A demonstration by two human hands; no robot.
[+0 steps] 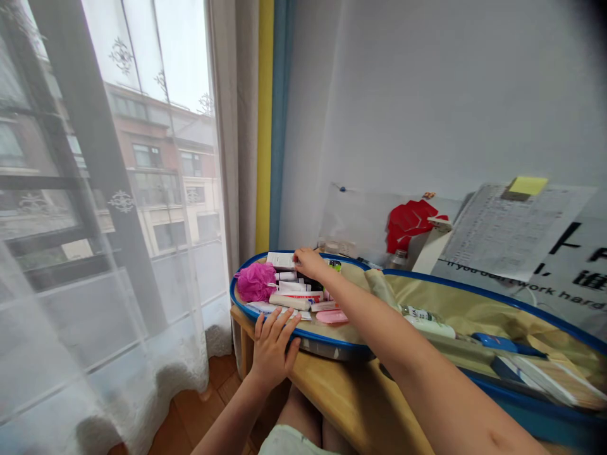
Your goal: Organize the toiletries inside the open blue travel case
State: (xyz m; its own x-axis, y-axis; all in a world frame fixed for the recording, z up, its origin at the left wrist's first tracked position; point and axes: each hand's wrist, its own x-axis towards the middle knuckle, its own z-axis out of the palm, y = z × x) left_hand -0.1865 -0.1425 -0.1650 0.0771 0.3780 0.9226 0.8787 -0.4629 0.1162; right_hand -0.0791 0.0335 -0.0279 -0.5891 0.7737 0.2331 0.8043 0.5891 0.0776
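Observation:
An open blue-rimmed toiletry case lies on a wooden table. Its near half [303, 338] is packed with toiletries: a pink bath puff [256, 282], several white tubes [290, 302] and a pink soap box [332, 316]. My right hand [310, 264] reaches over the pile, its fingertips at the end of a white carton [279, 260]. Whether it grips the carton is hidden. My left hand [274, 349] lies with spread fingers on the case's front blue rim, holding nothing. The other half [478, 309] has a gold lining and holds a white bottle [429, 322] and a blue-handled item [502, 344].
A sheer white curtain [118, 253] and a window stand to the left, above a wooden floor [190, 423]. Behind the case are a small bottle [399, 259], a red paper cut-out [411, 224] and a printed sheet [507, 230] with a yellow sticky note [528, 185].

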